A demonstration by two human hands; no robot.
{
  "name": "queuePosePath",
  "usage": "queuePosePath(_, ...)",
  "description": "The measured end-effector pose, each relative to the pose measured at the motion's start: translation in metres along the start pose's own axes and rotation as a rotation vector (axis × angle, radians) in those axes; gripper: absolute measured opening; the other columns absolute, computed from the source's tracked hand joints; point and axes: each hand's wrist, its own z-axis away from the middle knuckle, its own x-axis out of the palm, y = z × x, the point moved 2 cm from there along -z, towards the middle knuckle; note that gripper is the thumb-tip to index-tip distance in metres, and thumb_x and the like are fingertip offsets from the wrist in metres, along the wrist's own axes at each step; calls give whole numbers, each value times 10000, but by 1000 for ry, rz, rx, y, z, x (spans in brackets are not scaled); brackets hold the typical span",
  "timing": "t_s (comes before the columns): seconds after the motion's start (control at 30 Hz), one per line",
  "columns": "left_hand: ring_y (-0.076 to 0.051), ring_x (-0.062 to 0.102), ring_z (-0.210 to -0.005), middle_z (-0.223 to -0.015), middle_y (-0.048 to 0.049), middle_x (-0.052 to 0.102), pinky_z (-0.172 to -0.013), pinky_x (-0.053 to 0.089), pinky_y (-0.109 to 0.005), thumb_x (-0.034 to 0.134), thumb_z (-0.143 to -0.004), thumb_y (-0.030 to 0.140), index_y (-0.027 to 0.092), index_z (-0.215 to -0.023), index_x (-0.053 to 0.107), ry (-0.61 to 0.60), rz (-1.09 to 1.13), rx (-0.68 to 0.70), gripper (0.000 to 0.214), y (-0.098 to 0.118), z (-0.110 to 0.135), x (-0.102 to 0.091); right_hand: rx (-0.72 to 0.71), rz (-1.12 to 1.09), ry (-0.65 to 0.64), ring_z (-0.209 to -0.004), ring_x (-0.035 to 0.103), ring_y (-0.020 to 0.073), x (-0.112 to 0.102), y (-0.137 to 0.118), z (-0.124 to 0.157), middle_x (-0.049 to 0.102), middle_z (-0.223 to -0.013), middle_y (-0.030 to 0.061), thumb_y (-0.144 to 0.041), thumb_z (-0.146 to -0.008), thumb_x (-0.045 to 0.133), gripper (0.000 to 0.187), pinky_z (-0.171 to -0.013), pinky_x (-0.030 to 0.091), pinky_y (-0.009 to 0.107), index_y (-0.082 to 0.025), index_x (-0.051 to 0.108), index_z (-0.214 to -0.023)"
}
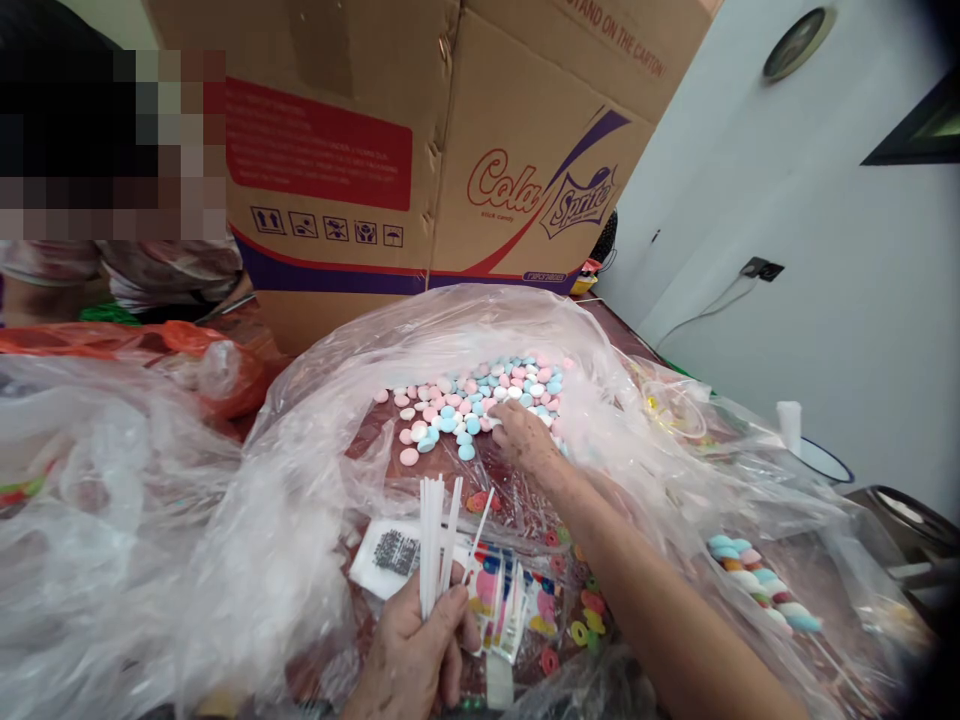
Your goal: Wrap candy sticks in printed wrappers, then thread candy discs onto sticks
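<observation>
My left hand is closed around a bundle of thin white sticks, which point upward and fan out slightly. Ahead of it lies a loose pile of round pink, blue and white candies on clear plastic over a dark red table. My right hand reaches into the near edge of this pile, its fingers pinched together. A whitish piece shows at the fingertips, seemingly a candy. Colourful printed wrappers and a white packet with dark print lie beside the left hand. Ring-shaped gummies are scattered under the right forearm.
A large cardboard carton stands behind the pile. Crumpled clear plastic rings the work area. Finished-looking candy sticks lie at the right. An orange bag sits at the left, near another person. A white wall borders the right.
</observation>
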Motion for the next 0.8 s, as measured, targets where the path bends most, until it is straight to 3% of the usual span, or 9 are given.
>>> queuePosePath(0.1,-64,454,-246,-572,12,684,-285,222,-138,709,-742,594,169,-938,587,-4,-13,-11,484,0,0,-1,-38,28,-4,-1048,593,206,1,-5,-16,593,-1195,117,-143,-989,365,303,-860,445,273,-170,603,-1175)
queuePosePath(0.27,-52,451,-254,-562,33,664,-291,224,-127,709,-755,581,172,-953,576,-20,-9,-15,474,-1,0,0,-160,76,-83,-1066,597,226,12,-5,-28,629,-1175,121,-56,-916,447,288,-882,461,294,-155,649,-1096)
queuePosePath(0.5,-41,445,-268,-561,21,672,-297,245,-128,719,-749,576,161,-909,585,-4,15,-3,465,3,2,1,-229,82,-94,-1151,555,261,16,1,-20,602,-1240,148,-1,-896,405,386,-908,463,340,-149,627,-1175)
queuePosePath(0.67,-41,444,-255,-550,42,649,-282,223,-109,712,-751,586,166,-945,581,-19,7,-20,481,0,0,0,-292,-8,-138,-962,602,214,16,6,-9,615,-1132,118,-38,-842,552,259,-832,476,299,-147,682,-1037)
queuePosePath(0.8,-40,447,-264,-557,51,638,-283,226,-109,712,-749,572,167,-932,584,-8,3,-33,462,0,1,-1,-351,-124,-139,-982,581,193,8,17,5,624,-1056,75,-104,-856,599,206,-878,453,281,-170,700,-1022)
